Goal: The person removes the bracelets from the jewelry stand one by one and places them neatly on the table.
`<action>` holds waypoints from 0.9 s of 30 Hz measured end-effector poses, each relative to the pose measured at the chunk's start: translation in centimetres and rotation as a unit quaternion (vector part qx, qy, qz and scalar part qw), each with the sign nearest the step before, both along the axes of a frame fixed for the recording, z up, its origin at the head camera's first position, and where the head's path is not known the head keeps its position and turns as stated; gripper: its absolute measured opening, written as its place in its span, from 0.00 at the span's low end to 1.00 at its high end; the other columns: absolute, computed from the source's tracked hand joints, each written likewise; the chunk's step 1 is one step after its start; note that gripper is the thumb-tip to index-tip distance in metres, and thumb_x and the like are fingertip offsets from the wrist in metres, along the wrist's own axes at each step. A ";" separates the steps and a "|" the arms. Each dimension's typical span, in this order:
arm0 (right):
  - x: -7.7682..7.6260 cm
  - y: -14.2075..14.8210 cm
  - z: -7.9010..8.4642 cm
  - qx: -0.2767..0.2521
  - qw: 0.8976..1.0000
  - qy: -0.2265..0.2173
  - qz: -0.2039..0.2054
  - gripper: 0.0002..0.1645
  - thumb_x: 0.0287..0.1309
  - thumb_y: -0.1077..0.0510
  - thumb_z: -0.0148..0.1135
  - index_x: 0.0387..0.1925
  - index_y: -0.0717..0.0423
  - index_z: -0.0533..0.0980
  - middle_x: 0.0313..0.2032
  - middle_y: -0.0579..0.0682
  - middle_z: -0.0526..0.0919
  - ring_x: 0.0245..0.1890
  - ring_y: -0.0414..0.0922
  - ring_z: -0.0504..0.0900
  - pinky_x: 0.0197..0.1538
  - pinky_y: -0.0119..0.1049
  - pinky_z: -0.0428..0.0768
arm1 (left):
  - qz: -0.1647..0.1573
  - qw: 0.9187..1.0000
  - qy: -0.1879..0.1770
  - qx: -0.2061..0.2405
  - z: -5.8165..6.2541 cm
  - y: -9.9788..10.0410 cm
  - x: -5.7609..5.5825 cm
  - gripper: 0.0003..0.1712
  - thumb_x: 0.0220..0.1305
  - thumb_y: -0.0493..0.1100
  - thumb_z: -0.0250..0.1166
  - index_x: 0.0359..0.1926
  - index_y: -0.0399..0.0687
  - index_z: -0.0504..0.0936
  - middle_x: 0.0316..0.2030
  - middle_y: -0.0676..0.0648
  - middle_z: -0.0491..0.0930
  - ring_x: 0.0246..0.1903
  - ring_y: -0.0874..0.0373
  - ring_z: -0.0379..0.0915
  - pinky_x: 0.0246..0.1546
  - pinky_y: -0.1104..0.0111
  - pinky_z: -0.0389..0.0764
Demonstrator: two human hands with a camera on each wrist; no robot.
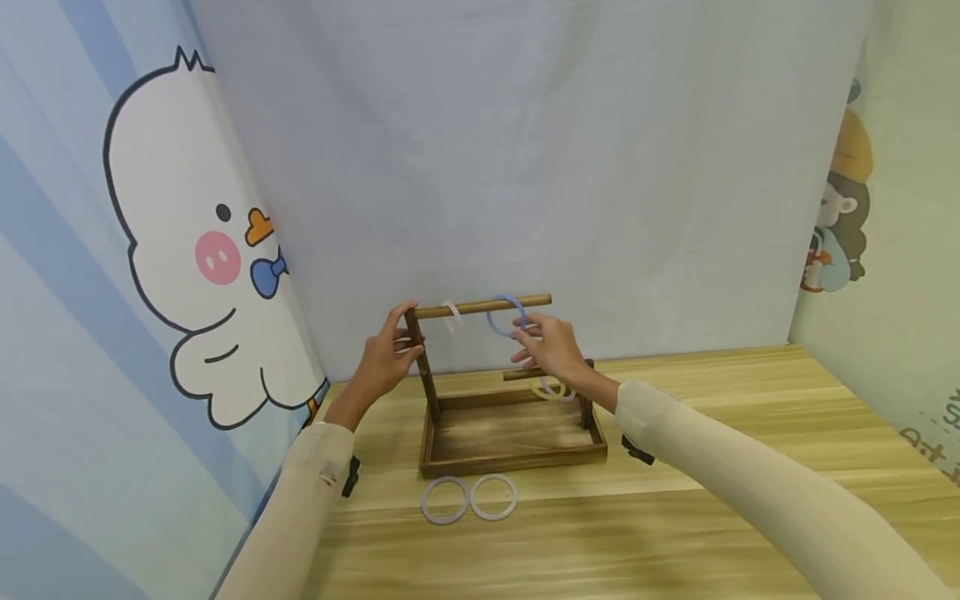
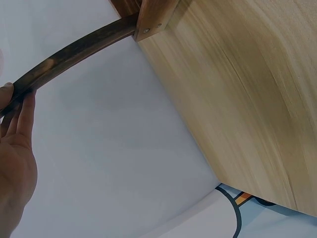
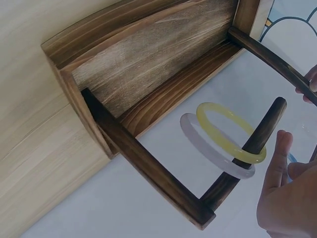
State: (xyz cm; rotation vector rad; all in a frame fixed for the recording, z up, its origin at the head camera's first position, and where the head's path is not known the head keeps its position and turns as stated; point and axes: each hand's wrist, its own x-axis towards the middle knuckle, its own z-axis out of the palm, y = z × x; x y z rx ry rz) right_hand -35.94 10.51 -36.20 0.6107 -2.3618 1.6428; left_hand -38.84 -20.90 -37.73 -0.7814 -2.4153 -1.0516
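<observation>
My left hand [image 1: 386, 358] grips the tall dark wooden post [image 1: 426, 379] near its top, thumb on one side and fingers on the other. Around the upper rod [image 1: 538, 300] hangs a blue ring bangle [image 1: 522, 310], and my right hand [image 1: 555, 346] pinches its right side between thumb and fingers. Further left on that rod hangs a pale pink bangle [image 1: 453, 315]. Below my right hand, a yellow bangle [image 3: 257, 158] and a pale lilac bangle [image 3: 195, 142] hang side by side on the lower rod [image 3: 270, 119].
Both posts rise from a shallow wooden tray [image 1: 517, 462] on the table [image 1: 720, 500]. In front of it lie two flat bangles, a lilac one [image 1: 424, 500] and a whitish one [image 1: 515, 497]. A grey curtain [image 1: 570, 167] closes off the back; printed panels stand at both sides.
</observation>
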 end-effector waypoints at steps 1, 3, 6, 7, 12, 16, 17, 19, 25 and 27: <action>0.0 0.1 0.0 -0.001 1.000 -0.002 0.002 0.17 0.75 0.66 0.58 0.59 0.73 0.76 0.52 0.72 0.84 0.35 0.64 0.90 0.31 0.37 0.91 | 0.000 1.000 0.000 0.001 -0.1 0.0 0.0 0.46 0.67 0.27 0.68 0.78 0.54 0.58 0.51 0.30 0.84 0.50 0.39 0.86 0.51 0.57 0.89; 0.0 0.3 -0.1 -0.001 1.000 -0.004 0.002 0.17 0.75 0.66 0.59 0.59 0.73 0.76 0.52 0.72 0.84 0.35 0.64 0.90 0.30 0.36 0.91 | 0.000 1.000 0.001 0.003 -0.1 0.0 0.0 0.46 0.67 0.27 0.68 0.78 0.54 0.58 0.51 0.30 0.84 0.50 0.39 0.86 0.50 0.58 0.89; -0.1 0.6 -0.3 0.000 1.000 -0.004 0.001 0.17 0.75 0.66 0.59 0.59 0.73 0.76 0.53 0.72 0.84 0.36 0.65 0.90 0.30 0.35 0.91 | -0.004 1.000 0.000 0.006 -0.1 0.0 0.2 0.45 0.67 0.27 0.68 0.78 0.51 0.58 0.51 0.30 0.84 0.49 0.38 0.86 0.50 0.57 0.89; -0.1 0.7 -0.3 0.003 1.000 -0.003 -0.001 0.17 0.75 0.66 0.59 0.59 0.73 0.76 0.53 0.71 0.83 0.35 0.64 0.90 0.30 0.35 0.91 | -0.004 1.000 -0.002 0.006 0.0 0.0 0.2 0.45 0.67 0.27 0.68 0.78 0.50 0.58 0.51 0.30 0.84 0.50 0.38 0.86 0.50 0.57 0.89; -0.1 0.9 -0.1 0.007 1.000 0.002 -0.004 0.17 0.76 0.66 0.58 0.59 0.72 0.77 0.55 0.71 0.83 0.36 0.65 0.90 0.30 0.37 0.91 | -0.005 1.000 -0.009 0.006 0.2 0.0 0.4 0.45 0.67 0.27 0.68 0.79 0.49 0.57 0.52 0.30 0.84 0.51 0.38 0.85 0.51 0.56 0.89; -0.1 1.2 -0.1 0.008 1.000 0.004 -0.004 0.17 0.76 0.66 0.57 0.59 0.73 0.77 0.53 0.71 0.84 0.34 0.62 0.90 0.30 0.38 0.91 | -0.002 1.000 -0.009 0.004 0.3 0.1 0.3 0.46 0.68 0.27 0.68 0.79 0.53 0.57 0.52 0.31 0.84 0.51 0.39 0.85 0.51 0.56 0.89; -0.1 1.3 -0.1 0.007 1.000 0.004 -0.005 0.17 0.76 0.66 0.57 0.59 0.73 0.77 0.52 0.72 0.84 0.33 0.61 0.91 0.30 0.38 0.91 | 0.000 1.000 -0.009 0.003 0.3 0.1 0.3 0.46 0.68 0.27 0.68 0.79 0.54 0.57 0.52 0.31 0.84 0.51 0.39 0.86 0.51 0.57 0.89; -0.1 1.5 -0.1 0.009 1.000 0.005 -0.006 0.16 0.76 0.66 0.57 0.59 0.73 0.77 0.51 0.72 0.85 0.31 0.57 0.91 0.30 0.38 0.91 | 0.001 1.000 -0.005 0.001 0.3 0.1 0.2 0.46 0.68 0.27 0.68 0.79 0.55 0.57 0.51 0.31 0.84 0.51 0.39 0.86 0.51 0.57 0.89; -0.2 2.2 -0.2 0.009 1.000 0.002 -0.005 0.16 0.76 0.66 0.58 0.58 0.73 0.77 0.51 0.71 0.85 0.32 0.59 0.91 0.31 0.38 0.91 | -0.001 1.000 0.003 0.005 0.1 0.1 0.3 0.46 0.67 0.27 0.68 0.78 0.53 0.58 0.50 0.30 0.85 0.49 0.38 0.86 0.50 0.56 0.89; -0.1 2.3 -0.1 0.009 1.000 -0.002 -0.005 0.16 0.76 0.66 0.58 0.58 0.73 0.77 0.51 0.72 0.84 0.34 0.62 0.91 0.31 0.38 0.91 | -0.003 1.000 0.004 0.006 0.1 0.1 0.4 0.45 0.67 0.26 0.68 0.78 0.53 0.58 0.50 0.30 0.84 0.49 0.37 0.86 0.50 0.55 0.89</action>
